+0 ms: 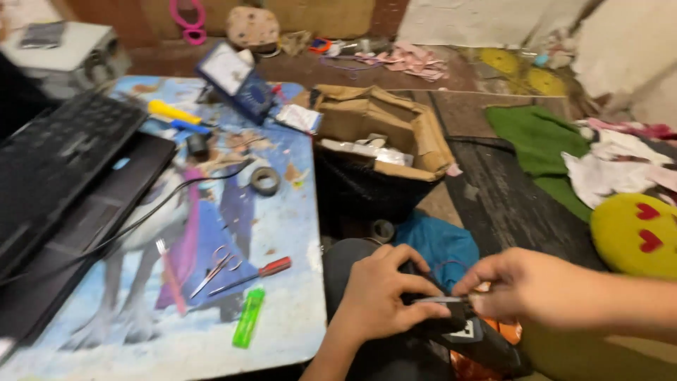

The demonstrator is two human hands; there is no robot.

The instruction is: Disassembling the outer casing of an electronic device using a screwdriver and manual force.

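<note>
Low in the centre-right of the frame, I am seeing my left hand [381, 296] curling around a small black device [462, 331], fingers wrapped tight on its near end. My right hand [522, 286] is pinching a thin silvery strip [436, 300] lying across the device's top. To the left, the counter [282, 331] is carrying scissors [217, 269], a red-handled screwdriver [255, 274], a green lighter [248, 318] and a tape roll [265, 180]. A laptop [56, 183] is sitting at the far left.
</note>
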